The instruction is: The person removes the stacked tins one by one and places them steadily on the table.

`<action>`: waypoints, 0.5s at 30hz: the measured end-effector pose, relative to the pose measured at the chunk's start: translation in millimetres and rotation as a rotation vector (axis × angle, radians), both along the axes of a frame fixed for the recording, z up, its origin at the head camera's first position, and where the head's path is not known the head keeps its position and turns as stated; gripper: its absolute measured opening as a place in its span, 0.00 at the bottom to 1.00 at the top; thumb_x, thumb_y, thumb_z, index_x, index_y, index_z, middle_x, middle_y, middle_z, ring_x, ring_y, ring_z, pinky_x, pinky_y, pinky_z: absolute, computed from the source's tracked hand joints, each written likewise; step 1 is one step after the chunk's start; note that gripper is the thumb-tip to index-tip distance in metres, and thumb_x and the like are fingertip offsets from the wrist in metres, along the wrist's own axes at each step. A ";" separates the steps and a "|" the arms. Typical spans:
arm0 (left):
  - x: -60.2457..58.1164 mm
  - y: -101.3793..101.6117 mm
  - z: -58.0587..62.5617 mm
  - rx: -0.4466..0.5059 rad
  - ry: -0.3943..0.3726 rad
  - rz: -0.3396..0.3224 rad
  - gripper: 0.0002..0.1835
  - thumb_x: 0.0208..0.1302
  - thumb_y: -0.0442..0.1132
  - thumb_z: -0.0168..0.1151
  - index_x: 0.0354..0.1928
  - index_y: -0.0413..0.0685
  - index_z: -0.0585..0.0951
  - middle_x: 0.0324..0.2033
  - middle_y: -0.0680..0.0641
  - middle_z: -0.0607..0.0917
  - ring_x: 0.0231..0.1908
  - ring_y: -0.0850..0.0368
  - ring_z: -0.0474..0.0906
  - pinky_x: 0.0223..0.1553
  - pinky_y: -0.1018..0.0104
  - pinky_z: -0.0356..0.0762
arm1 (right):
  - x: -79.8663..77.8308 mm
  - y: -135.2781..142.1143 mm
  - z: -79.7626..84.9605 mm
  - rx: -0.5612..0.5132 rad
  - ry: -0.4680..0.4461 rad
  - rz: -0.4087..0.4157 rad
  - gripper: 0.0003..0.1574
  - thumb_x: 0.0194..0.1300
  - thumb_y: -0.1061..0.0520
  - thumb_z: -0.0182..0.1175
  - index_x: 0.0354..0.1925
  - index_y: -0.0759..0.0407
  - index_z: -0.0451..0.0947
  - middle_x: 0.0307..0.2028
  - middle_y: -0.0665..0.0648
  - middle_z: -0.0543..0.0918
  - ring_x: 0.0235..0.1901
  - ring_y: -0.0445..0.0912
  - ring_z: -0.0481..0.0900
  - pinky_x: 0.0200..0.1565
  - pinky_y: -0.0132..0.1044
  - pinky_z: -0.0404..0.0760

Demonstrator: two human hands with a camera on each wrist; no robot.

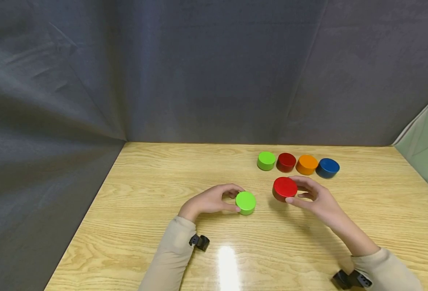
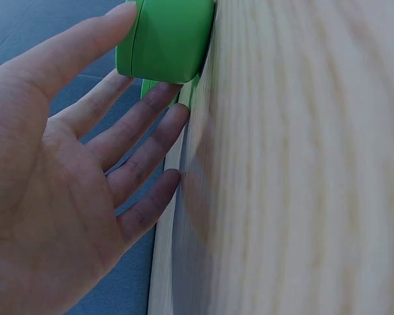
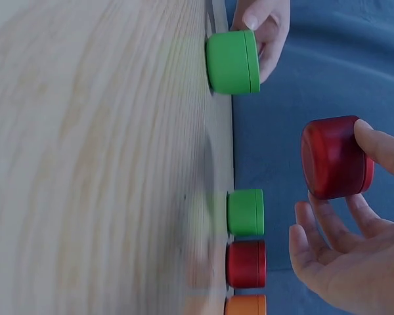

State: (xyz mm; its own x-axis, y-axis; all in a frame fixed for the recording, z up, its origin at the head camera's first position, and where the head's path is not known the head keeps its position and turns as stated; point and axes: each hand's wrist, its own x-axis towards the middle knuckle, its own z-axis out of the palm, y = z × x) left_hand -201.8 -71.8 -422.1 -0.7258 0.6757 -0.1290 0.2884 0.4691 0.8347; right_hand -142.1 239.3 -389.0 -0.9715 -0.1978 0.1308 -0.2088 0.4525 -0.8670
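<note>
My left hand (image 1: 215,199) has thumb and fingers around the side of a light green round tin (image 1: 245,203), which sits on the table. In the left wrist view the thumb presses the side of that tin (image 2: 167,39), and the lower fingers spread loosely beneath it. To the right, my right hand (image 1: 317,200) grips a bright red round tin (image 1: 285,189) between thumb and fingers. The right wrist view shows this red tin (image 3: 335,157) held up off the wood, slightly tilted, its lid seam facing the palm.
Behind the hands, a row of lidded tins stands on the wooden table (image 1: 144,182): green (image 1: 266,161), dark red (image 1: 286,162), orange (image 1: 306,164) and blue (image 1: 327,168). A dark grey cloth (image 1: 214,81) hangs along the table's back and left edges.
</note>
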 end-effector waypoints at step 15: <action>1.5 0.1 2.0 -0.006 0.008 -0.005 0.28 0.62 0.41 0.71 0.65 0.54 0.75 0.56 0.57 0.79 0.56 0.62 0.74 0.61 0.67 0.69 | 3.0 24.3 -0.7 0.000 0.040 -0.062 0.34 0.64 0.61 0.68 0.65 0.66 0.68 0.50 0.37 0.77 0.47 0.31 0.75 0.44 0.20 0.75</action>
